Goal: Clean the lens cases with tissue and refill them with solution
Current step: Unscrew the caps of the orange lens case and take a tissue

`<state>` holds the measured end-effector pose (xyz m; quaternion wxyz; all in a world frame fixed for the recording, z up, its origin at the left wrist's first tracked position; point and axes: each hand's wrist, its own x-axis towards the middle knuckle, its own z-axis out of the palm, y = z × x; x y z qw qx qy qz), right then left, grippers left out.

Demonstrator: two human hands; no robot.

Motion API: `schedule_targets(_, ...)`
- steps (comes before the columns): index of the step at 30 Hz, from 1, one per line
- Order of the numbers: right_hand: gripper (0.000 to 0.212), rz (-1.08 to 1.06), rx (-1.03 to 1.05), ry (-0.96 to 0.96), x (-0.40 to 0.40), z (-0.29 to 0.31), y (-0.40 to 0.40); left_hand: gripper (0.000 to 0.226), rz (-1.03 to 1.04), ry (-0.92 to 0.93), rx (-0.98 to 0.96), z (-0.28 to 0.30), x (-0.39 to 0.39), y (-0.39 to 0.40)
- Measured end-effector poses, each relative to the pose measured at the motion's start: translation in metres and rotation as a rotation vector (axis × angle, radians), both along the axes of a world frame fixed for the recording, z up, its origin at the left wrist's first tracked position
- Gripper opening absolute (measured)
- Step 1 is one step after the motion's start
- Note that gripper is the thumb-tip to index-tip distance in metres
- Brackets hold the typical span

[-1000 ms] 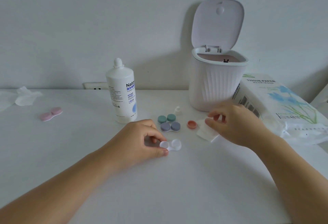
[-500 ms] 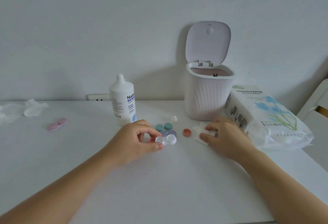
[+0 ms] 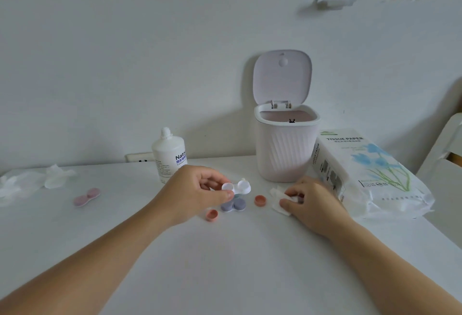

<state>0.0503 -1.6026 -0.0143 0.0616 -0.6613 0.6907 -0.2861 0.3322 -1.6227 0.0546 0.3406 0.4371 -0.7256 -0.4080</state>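
White lens case (image 3: 236,187) pinched by left hand (image 3: 197,194); right hand (image 3: 312,202) grips tissue (image 3: 280,199).

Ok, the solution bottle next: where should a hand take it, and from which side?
Grip the bottle around its round body, below the shoulder; the narrow nozzle gives little hold. It stands upright near the wall, behind the left hand, which holds the white case. Come from the front-left with fingers wrapping the sides, probably after the left hand clears.
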Motion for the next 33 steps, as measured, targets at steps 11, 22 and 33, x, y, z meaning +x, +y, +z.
schedule_targets(11, 0.023, -0.006, 0.004, 0.001, 0.001, -0.001, 0.0, 0.006, 0.073, 0.005, -0.099, 0.051, -0.028, -0.034)
schedule_targets(22, 0.027, 0.019, -0.007, 0.012, 0.001, 0.001, 0.0, 0.011, 0.178, 0.057, -0.139, 0.095, -0.085, -0.096)
schedule_targets(33, 0.028, 0.032, -0.033, 0.018, 0.001, 0.001, -0.001, 0.022, 0.074, -0.321, -0.504, 0.099, -0.117, -0.124)
